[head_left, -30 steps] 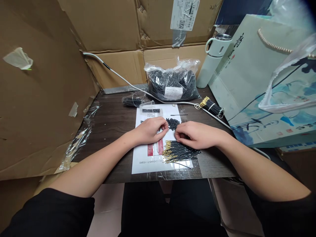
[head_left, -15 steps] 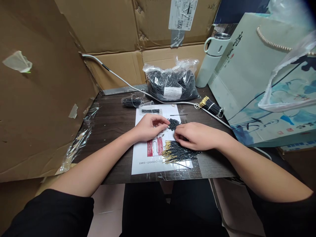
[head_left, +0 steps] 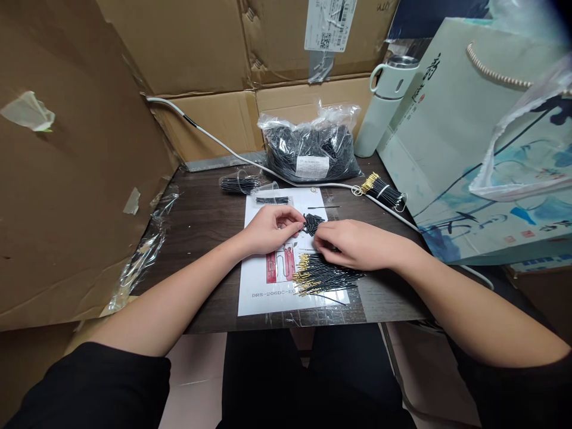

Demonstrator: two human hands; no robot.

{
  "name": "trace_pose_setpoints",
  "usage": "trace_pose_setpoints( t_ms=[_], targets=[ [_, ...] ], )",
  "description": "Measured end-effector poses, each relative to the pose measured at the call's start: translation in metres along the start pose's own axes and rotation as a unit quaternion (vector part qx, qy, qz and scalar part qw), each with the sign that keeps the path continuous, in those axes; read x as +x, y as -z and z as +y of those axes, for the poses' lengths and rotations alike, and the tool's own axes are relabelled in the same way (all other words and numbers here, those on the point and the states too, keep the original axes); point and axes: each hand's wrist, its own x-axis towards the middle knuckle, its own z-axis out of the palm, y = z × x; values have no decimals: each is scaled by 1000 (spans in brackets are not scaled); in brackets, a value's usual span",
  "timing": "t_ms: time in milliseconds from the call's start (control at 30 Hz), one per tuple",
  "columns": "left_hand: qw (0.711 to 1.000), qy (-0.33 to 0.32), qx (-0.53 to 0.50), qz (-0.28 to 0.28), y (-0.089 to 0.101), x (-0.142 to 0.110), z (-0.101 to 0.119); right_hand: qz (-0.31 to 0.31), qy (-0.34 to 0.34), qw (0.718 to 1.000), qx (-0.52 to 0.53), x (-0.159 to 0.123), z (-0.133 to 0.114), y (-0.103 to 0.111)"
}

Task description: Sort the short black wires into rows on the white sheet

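One loosely rounded left hand (head_left: 273, 230), thumb and fingertips nearly meeting at the heaped black tubes (head_left: 314, 223), its catch, if any, too small to tell! Those tubes look light, apt to roll: pinch mid-length. Gold-tipped wires (head_left: 328, 276) lie nearer, probably thin, springy; grip behind the gold. Right hand (head_left: 351, 244) curls above them, contents hidden.

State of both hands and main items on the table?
black pieces: loose, heaped
gold-tipped wires: loose, piled
wire bundle: tied
clear bag: filled; seal unclear
paper sheet: flat, partly covered
flask: standing
left hand: fingers curled, beside black pieces; grip unclear
right hand: curled, by gold-tipped wires; grip unclear
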Motion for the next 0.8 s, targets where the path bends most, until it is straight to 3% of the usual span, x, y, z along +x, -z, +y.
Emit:
trace_pose_setpoints(
  t_ms=[233,433,800],
  targets=[
    [999,18,-31,6,0,2,-1,150,45,984,83,0,15,5],
    [999,26,-45,10,-1,3,-1,260,25,963,67,1,26,4],
    [998,9,-54,9,-3,1,2,243,-2,968,66,2,20,7]
  ],
)
